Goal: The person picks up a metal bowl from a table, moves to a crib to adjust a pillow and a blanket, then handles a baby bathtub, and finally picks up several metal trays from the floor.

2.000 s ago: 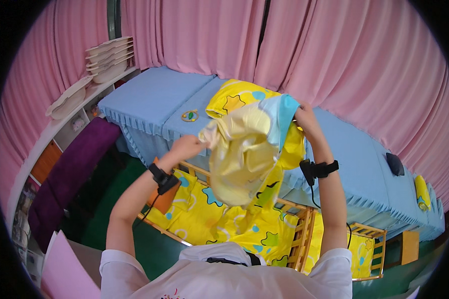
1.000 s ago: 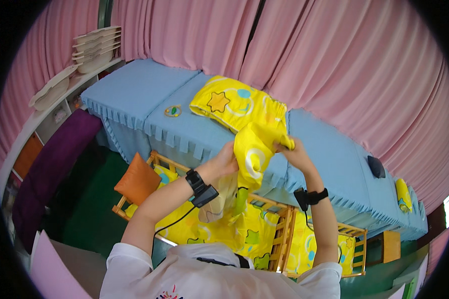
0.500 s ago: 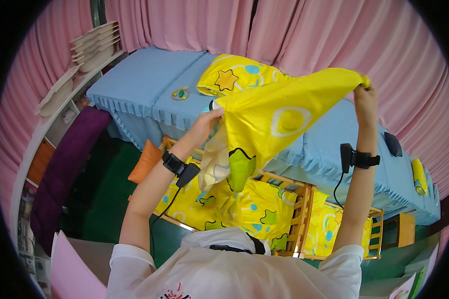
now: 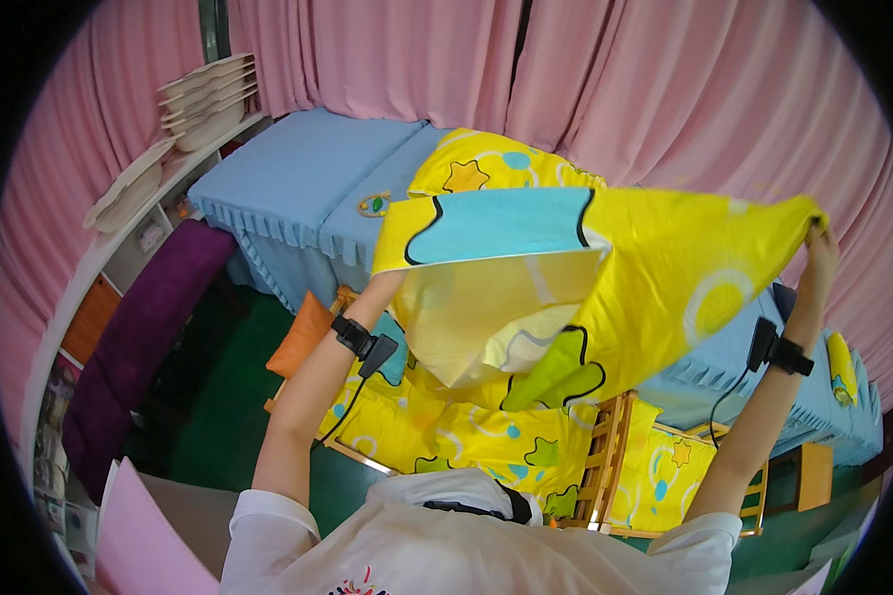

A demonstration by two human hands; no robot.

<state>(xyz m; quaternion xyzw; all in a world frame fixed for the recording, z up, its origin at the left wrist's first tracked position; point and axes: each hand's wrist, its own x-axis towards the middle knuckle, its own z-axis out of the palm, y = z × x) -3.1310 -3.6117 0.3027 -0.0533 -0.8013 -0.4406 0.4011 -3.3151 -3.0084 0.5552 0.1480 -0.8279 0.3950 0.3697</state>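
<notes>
Stretched between my hands is a thin yellow bedding cover (image 4: 655, 268) printed with blue and green shapes and white rings; its paler back shows where it folds over. My right hand (image 4: 821, 256), raised at the right, grips one corner. At the left, my left hand (image 4: 392, 284) holds up the other end, its fingers hidden behind the fabric. The lower folds hang over a small wooden cot (image 4: 610, 451), on which more yellow printed bedding (image 4: 466, 436) lies. Behind the cover, a bundle of matching yellow bedding (image 4: 486, 159) rests on a blue bed.
Blue-skirted beds (image 4: 318, 149) line the pink curtains (image 4: 417, 59). An orange cushion (image 4: 301, 332) is by the cot's left end. Further left are a purple-covered bench (image 4: 144, 337) and a curved shelf (image 4: 144, 223). A wooden stool (image 4: 814, 476) stands at the right.
My hands have spread farther apart, the right moving right and lower, the left slightly down and left. The cover has opened wider, showing a blue patch and more pale back.
</notes>
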